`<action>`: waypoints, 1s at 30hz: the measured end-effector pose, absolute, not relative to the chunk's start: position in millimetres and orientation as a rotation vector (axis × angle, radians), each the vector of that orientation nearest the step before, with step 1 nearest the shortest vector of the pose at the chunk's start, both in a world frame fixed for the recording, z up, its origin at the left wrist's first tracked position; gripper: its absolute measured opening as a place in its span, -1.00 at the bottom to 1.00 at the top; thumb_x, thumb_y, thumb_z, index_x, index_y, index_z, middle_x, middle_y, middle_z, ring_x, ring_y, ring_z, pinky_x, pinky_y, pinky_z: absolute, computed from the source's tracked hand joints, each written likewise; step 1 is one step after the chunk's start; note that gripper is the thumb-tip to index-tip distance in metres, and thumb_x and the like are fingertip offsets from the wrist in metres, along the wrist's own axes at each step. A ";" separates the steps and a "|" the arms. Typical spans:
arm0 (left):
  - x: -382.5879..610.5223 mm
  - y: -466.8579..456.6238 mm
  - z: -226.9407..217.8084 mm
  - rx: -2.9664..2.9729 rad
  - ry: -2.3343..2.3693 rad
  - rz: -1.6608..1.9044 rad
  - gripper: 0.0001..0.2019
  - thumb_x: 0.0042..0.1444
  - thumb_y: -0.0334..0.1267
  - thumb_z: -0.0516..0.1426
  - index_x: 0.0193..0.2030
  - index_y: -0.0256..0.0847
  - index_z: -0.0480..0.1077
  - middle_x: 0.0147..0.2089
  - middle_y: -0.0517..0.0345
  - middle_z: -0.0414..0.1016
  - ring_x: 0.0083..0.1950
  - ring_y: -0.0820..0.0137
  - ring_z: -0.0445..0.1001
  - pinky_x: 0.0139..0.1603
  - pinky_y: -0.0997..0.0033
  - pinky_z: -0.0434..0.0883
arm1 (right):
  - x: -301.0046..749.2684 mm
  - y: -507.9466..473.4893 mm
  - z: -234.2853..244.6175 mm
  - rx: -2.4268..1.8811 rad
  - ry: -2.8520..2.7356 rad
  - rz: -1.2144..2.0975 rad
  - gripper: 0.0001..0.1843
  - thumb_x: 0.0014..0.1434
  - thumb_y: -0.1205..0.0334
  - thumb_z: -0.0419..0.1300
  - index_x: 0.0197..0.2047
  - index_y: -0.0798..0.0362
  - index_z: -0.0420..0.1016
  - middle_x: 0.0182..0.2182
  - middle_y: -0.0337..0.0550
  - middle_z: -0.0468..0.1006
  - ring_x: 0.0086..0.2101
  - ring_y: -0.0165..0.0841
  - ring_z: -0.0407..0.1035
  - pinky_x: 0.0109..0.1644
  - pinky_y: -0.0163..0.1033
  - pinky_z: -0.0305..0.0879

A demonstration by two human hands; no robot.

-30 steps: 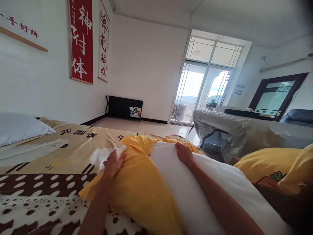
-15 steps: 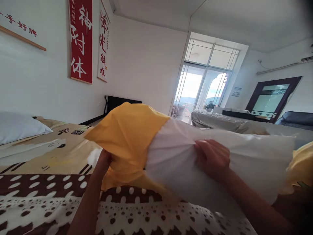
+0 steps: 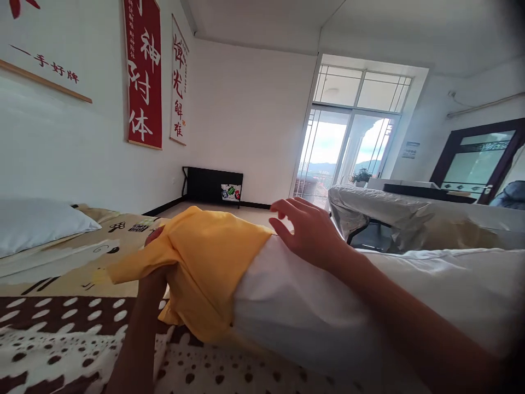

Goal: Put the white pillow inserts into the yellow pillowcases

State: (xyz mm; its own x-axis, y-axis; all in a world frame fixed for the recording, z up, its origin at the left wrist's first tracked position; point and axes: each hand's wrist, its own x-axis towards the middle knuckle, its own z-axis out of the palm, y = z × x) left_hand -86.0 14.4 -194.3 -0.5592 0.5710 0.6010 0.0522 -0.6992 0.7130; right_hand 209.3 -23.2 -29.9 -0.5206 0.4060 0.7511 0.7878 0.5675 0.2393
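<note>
A white pillow (image 3: 328, 312) lies across the bed in front of me, its far end tucked into a yellow pillowcase (image 3: 205, 262). My left hand (image 3: 158, 262) is closed on the bunched edge of the yellow pillowcase at its left side. My right hand (image 3: 307, 232) rests on top of the white pillow just beyond the edge of the pillowcase, fingers spread and slightly curled, holding nothing.
The bed carries a patterned brown, tan and white cover (image 3: 61, 323) and a second white pillow (image 3: 36, 224) at the left. Red and white banners (image 3: 145, 76) hang on the wall. A covered table (image 3: 410, 216) and glass doors (image 3: 340, 150) stand to the right.
My right hand let go of the pinched white pillow and moved up onto its top, fingers now spread. The pillow dropped lower and the pillowcase slid farther along it.
</note>
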 end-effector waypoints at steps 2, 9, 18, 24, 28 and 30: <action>-83.0 -2.6 -179.0 1.244 0.901 2.291 -0.42 -0.24 -0.21 0.19 0.05 -0.08 0.36 -0.01 0.14 0.43 -0.05 0.31 0.40 -0.13 0.48 0.41 | 191.6 -11.1 -19.2 -1.015 -2.330 -0.601 -0.72 0.22 0.15 0.08 -0.05 0.06 0.41 -0.18 -0.04 0.55 -0.12 -0.21 0.36 -0.08 -0.15 0.21; -75.4 -42.2 -154.3 1.140 0.875 2.370 -0.56 -0.30 -0.39 0.13 -0.16 -0.18 0.49 -0.16 0.17 0.49 -0.18 0.37 0.38 -0.31 0.58 0.34 | 149.6 16.3 -12.4 -0.997 -2.864 0.200 -0.59 0.32 -0.01 -0.09 -0.09 0.05 0.46 -0.07 -0.07 0.53 -0.11 -0.28 0.37 -0.05 -0.21 0.19; -74.5 -48.6 -144.7 0.982 0.872 2.455 -0.69 -0.39 -0.43 0.13 -0.39 -0.24 0.53 -0.35 0.18 0.49 -0.32 0.44 0.36 -0.40 0.62 0.34 | 153.6 18.3 -19.1 -0.925 -2.889 0.322 -0.69 0.27 0.06 0.02 -0.27 0.10 0.44 -0.35 -0.20 0.51 -0.41 -0.46 0.28 -0.31 -0.32 0.13; -77.3 -47.7 -147.1 1.117 1.004 2.573 -0.73 -0.23 -0.45 0.10 -0.35 -0.23 0.54 -0.33 0.20 0.51 -0.28 0.42 0.38 -0.26 0.53 0.36 | 156.6 19.1 -19.2 -0.939 -2.650 0.125 -0.80 0.20 0.27 0.06 -0.41 0.12 0.43 -0.56 -0.31 0.39 -0.49 -0.50 0.19 -0.31 -0.34 0.07; -79.6 -47.1 -147.6 1.036 1.003 2.638 -0.73 -0.23 -0.48 0.12 -0.33 -0.24 0.52 -0.34 0.23 0.49 -0.26 0.40 0.41 -0.18 0.45 0.39 | 171.1 22.2 -14.5 -0.967 -2.305 -0.097 -0.76 0.19 0.29 0.01 -0.46 0.09 0.42 -0.61 -0.33 0.32 -0.51 -0.48 0.14 -0.32 -0.34 0.05; -81.9 -46.1 -147.5 0.908 0.949 2.666 -0.78 -0.25 -0.45 0.19 -0.37 -0.23 0.51 -0.38 0.27 0.45 -0.29 0.42 0.40 -0.21 0.47 0.39 | 182.1 25.3 -14.0 -0.951 -2.129 -0.196 -0.75 0.19 0.27 -0.01 -0.45 0.07 0.42 -0.59 -0.31 0.36 -0.51 -0.47 0.15 -0.32 -0.33 0.05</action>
